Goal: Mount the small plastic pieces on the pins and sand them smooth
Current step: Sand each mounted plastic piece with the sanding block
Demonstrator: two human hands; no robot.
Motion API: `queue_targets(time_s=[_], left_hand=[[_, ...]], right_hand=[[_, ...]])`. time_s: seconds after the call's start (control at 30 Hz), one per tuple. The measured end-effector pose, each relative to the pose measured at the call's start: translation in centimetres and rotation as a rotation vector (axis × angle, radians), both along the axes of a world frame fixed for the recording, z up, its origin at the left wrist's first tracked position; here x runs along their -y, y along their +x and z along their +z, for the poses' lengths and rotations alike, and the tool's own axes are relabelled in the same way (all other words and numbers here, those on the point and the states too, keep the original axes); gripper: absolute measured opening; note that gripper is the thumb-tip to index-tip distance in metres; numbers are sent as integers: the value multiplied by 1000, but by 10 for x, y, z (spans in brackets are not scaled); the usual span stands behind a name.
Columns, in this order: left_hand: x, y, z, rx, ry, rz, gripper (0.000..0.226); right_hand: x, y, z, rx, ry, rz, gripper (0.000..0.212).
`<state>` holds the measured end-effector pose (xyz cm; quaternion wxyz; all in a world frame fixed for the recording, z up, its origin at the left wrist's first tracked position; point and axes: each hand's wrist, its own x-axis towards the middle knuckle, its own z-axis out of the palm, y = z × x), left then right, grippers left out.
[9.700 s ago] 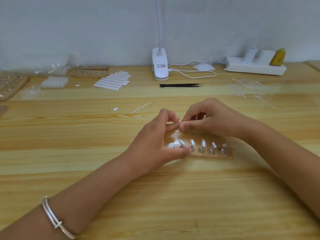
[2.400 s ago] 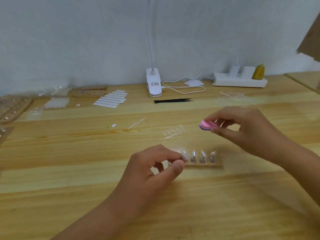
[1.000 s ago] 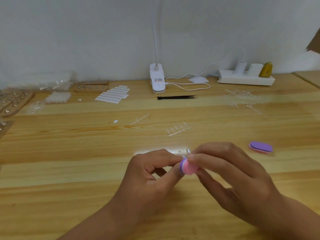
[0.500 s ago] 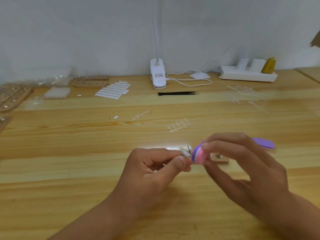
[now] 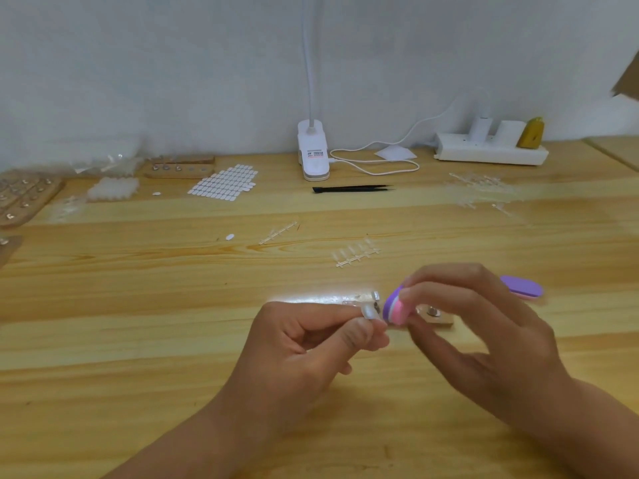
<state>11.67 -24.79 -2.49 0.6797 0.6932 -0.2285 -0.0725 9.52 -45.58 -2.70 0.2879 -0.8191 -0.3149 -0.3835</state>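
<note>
Both hands hover low over the tabletop (image 5: 138,323). The left hand (image 5: 304,350) has its grip pinched tight, thumb and forefinger closed on a small plastic piece (image 5: 368,311) that pokes out clear above the fingertips. The right hand (image 5: 484,340) has its grip clamped on a pink and purple sanding pad (image 5: 396,309), held on edge just beside that piece. Behind the right fingers lies a wooden block (image 5: 444,321) with a metal pin standing in it. A second purple pad (image 5: 522,286) rests flat further right, and a clear plastic strip (image 5: 356,255) lies beyond the hands.
</note>
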Motion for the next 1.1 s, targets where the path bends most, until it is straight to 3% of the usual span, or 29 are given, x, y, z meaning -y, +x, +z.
queue_targets(time_s=[0.43, 0.53, 0.67, 0.83, 0.97, 1.1], left_hand=[[1, 0, 2, 119, 101, 111, 23], [2, -1, 3, 188, 129, 125, 19], [-3, 1, 1, 86, 115, 177, 25], [-1, 2, 2, 43, 23, 25, 20], [-4, 3, 0, 8, -4, 26, 23], [-2, 2, 2, 24, -5, -8, 21]], right_hand=[[-8, -1, -5, 23, 18, 26, 23], [-13, -1, -9, 40, -64, 41, 24], [1, 6, -3, 11, -15, -93, 19], [-16, -2, -5, 49, -21, 27, 20], [-1, 6, 0, 19, -3, -104, 18], [-13, -2, -3, 52, 26, 25, 23]])
